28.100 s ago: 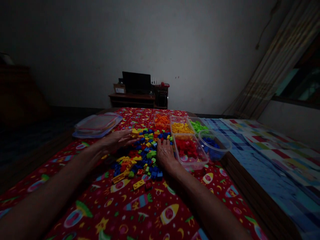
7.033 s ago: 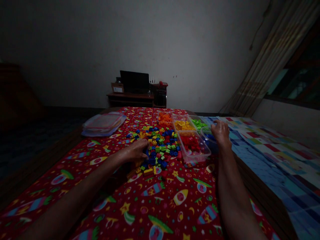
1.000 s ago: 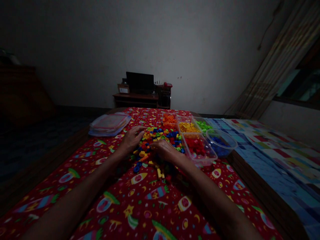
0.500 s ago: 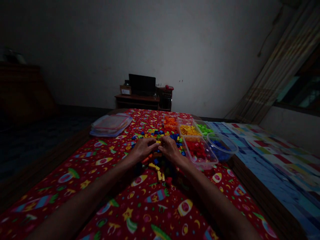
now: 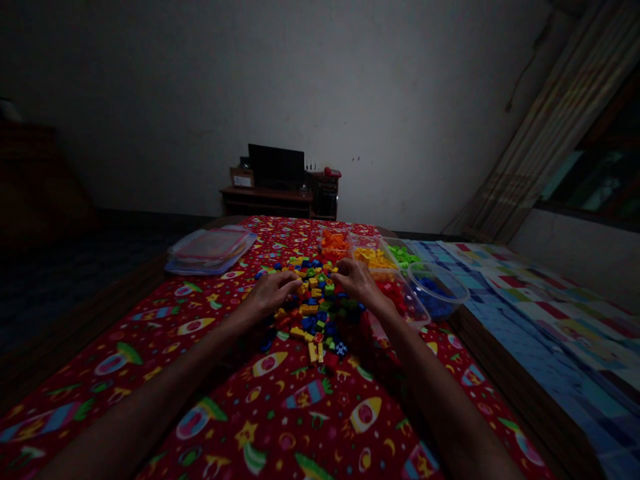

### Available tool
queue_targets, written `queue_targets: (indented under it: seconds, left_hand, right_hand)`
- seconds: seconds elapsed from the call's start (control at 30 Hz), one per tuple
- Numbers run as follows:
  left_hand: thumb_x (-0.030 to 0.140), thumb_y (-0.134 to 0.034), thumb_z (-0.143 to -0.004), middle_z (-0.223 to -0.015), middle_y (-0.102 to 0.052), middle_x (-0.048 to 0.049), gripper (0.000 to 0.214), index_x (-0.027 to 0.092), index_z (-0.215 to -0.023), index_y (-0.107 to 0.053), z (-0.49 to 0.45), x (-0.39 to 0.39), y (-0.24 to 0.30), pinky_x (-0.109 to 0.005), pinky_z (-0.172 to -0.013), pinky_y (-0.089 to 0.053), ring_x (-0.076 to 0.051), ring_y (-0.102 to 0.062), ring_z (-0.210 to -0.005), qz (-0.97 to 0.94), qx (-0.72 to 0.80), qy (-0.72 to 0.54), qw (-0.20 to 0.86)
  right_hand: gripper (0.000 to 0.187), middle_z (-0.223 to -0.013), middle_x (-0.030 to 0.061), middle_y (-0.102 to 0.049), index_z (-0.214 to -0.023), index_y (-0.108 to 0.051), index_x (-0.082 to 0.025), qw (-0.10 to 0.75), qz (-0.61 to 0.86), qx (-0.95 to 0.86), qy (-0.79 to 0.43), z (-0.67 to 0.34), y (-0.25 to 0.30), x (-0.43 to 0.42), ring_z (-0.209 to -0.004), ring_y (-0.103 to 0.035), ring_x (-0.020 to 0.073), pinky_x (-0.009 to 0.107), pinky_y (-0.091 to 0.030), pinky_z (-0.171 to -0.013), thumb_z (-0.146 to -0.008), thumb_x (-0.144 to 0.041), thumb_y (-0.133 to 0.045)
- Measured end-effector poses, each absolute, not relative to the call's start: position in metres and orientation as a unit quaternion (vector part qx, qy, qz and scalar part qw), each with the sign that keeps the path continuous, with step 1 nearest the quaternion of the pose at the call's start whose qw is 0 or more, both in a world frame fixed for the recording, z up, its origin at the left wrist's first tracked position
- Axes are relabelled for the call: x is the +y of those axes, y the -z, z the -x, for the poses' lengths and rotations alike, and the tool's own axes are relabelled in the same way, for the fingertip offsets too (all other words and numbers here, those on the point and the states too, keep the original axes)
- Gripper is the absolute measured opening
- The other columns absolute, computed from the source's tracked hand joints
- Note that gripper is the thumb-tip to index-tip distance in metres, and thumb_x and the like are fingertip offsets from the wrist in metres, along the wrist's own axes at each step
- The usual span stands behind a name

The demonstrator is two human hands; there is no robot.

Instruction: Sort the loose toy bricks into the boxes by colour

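Both hands are down in the brick pile (image 5: 316, 312), which lies in the middle of the red cloth (image 5: 300, 413) between the person's forearms. The left hand (image 5: 273, 293) sits at the pile's near-left edge with its fingers curled in toward a yellow brick. The light is too dim for me to say whether it has pinched anything. The right hand (image 5: 357, 280) rests on the pile's far-right side, just beside the tubs, fingers bent loosely; whether it holds a brick I cannot tell either. Beyond it, each container holds one colour: an orange tub (image 5: 323, 241), a yellow tub (image 5: 361, 239), a green tub (image 5: 395, 243), a red tub (image 5: 421, 320) and a blue bowl (image 5: 463, 291). All look well stocked, so a good share seems done. The pile is a jumble of those same colours, with a few strays toward the near edge, so plenty is left. Lids (image 5: 210, 248) are stacked well apart on the left.
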State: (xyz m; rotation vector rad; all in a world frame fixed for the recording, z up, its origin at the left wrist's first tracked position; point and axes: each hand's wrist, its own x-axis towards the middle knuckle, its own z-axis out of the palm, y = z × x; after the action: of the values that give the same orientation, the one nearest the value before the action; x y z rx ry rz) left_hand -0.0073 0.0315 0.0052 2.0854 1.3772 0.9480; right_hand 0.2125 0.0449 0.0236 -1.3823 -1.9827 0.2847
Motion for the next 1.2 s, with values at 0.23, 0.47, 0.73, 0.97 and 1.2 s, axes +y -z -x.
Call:
queue_targets:
  seconds: [0.23,0.47,0.73,0.97,1.2]
  left_hand:
    - [0.058,-0.051,-0.073,-0.067,-0.070,-0.0009,0.040,0.020,-0.071,-0.065,-0.003,0.022,-0.012,-0.026,-0.055,-0.048,-0.017,-0.062,-0.060,-0.755,0.483,-0.351,0.273]
    - [0.058,-0.051,-0.073,-0.074,-0.071,-0.0025,0.043,0.019,-0.074,-0.068,0.001,0.026,-0.011,-0.026,-0.061,-0.048,-0.020,-0.063,-0.069,-0.761,0.490,-0.363,0.222]
    - [0.057,-0.060,-0.072,-0.086,-0.073,-0.0048,0.046,0.018,-0.094,-0.068,0.000,0.028,-0.003,-0.031,-0.070,-0.053,-0.021,-0.066,-0.076,-0.676,0.462,-0.413,0.399]
    - [0.056,-0.066,-0.066,-0.096,-0.072,-0.0070,0.052,0.016,-0.100,-0.067,0.001,0.026,-0.011,-0.036,-0.076,-0.054,-0.024,-0.067,-0.084,-0.669,0.447,-0.410,0.429]
    - [0.066,-0.061,-0.059,-0.092,-0.073,-0.0064,0.057,0.017,-0.088,-0.071,0.037,0.041,-0.023,-0.034,-0.076,-0.052,-0.026,-0.065,-0.087,-0.728,0.506,-0.352,0.300]
  right_hand:
    - [0.031,-0.098,0.0117,-0.069,-0.107,-0.063,-0.012,0.385,0.638,-0.667,-0.010,-0.274,-0.032,0.072,-0.086,-0.063,0.0187,0.028,-0.046,-0.076,-0.080,-0.020,-0.051]
    - [0.027,-0.088,0.0096,-0.070,-0.092,-0.070,-0.014,0.340,0.619,-0.708,0.014,-0.269,-0.044,0.063,-0.083,-0.062,0.0190,0.026,-0.044,-0.075,-0.082,-0.017,-0.045]
    - [0.021,-0.079,0.0053,-0.070,-0.097,-0.070,-0.019,0.273,0.443,-0.849,-0.087,-0.193,-0.040,0.020,-0.070,-0.060,0.0147,0.022,-0.037,-0.060,-0.084,-0.025,-0.055]
    - [0.014,-0.071,0.0043,-0.063,-0.086,-0.067,-0.017,0.205,0.451,-0.868,-0.032,-0.196,-0.041,0.015,-0.060,-0.050,0.0111,0.022,-0.027,-0.055,-0.084,-0.021,-0.054]
    - [0.017,-0.060,0.0022,-0.057,-0.067,-0.067,-0.013,0.144,0.545,-0.824,-0.052,-0.238,-0.054,0.039,-0.052,-0.042,0.0089,0.023,-0.025,-0.050,-0.078,-0.020,-0.055]
